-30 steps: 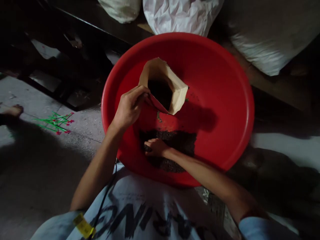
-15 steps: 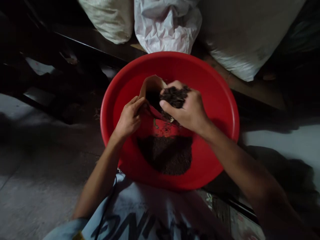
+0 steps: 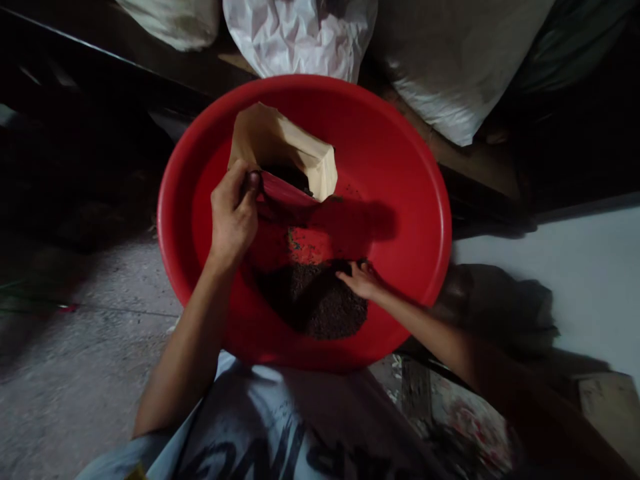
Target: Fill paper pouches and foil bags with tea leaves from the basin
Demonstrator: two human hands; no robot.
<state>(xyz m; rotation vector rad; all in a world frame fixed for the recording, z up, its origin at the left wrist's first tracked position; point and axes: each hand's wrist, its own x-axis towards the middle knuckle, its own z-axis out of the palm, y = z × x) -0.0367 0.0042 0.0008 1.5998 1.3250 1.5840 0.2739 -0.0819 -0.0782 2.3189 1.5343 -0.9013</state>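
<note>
Left: left hand pinching the near-left edge of an upward-opening paper bag, dark matter inside, within the rim of a red basin. Centre: heap of dark loose material on the basin's near floor. Right: right hand at the heap's far-right edge, fingers parted.

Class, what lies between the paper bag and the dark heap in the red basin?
The head view shows a strip of red basin, strewn with dark crumbs, between paper bag and dark heap.
</note>
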